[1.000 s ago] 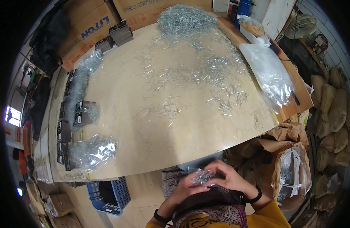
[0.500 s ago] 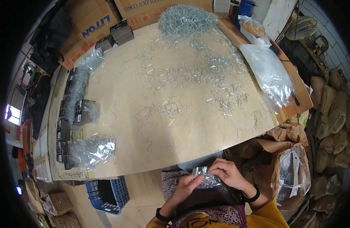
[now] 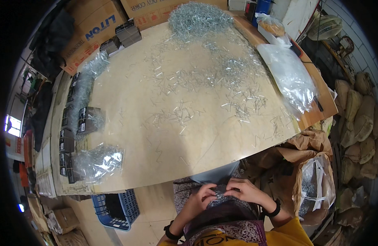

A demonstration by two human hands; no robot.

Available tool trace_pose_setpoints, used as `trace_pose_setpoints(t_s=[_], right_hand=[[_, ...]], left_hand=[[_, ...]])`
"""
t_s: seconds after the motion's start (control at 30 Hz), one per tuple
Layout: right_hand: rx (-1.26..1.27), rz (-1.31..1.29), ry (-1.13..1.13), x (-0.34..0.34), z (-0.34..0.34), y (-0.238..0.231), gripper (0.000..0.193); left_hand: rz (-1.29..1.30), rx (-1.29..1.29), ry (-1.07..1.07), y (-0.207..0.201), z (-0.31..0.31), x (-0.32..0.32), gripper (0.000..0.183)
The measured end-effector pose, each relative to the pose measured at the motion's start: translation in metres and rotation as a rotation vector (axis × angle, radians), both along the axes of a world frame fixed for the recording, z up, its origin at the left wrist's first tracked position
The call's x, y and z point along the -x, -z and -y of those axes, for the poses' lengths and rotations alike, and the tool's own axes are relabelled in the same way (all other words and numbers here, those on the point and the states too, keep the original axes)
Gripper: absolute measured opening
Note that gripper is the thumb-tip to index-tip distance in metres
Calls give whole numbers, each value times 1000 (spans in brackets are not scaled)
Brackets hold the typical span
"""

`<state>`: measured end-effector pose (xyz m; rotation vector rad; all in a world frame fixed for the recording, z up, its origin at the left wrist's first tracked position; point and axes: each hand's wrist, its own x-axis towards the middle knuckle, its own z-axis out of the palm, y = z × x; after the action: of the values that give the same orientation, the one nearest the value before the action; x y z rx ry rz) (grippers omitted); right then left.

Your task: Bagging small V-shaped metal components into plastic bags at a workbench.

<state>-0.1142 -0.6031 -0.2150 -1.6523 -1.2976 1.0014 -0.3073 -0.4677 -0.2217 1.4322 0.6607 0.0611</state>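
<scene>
Over my lap, just below the table's near edge, my two hands hold a small clear plastic bag (image 3: 218, 196) of thin silvery metal pieces. The fingers of my left hand (image 3: 202, 198) are closed on its left side. At its right upper edge, my right hand (image 3: 242, 190) pinches the plastic. Fingers hide part of the bag. On the wooden table (image 3: 135, 151) ahead, loose thin metal pieces (image 3: 185, 112) lie scattered, thickening toward a big heap (image 3: 201, 20) at the far edge.
Filled clear bags (image 3: 98, 162) and dark boxed stacks (image 3: 89, 121) line the table's left side. Empty-looking plastic bags (image 3: 287, 76) lie on the right. A blue basket (image 3: 133, 207) stands below left; a brown paper sack (image 3: 300, 180) below right. Cartons (image 3: 94, 28) stand behind.
Both hands have shifted their grip on the bag, which now sits lower and more covered by fingers. My right hand has come down slightly. The view has tilted a little.
</scene>
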Motion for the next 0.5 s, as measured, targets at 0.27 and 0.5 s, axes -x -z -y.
trace_pose_setpoints(t_s=[0.27, 0.5], right_hand=[[104, 205, -40, 10, 9, 34, 23], [19, 488, 90, 14, 7, 60, 22]], left_hand=[[-85, -315, 233, 42, 2, 11, 17], [98, -760, 149, 63, -3, 9, 19]])
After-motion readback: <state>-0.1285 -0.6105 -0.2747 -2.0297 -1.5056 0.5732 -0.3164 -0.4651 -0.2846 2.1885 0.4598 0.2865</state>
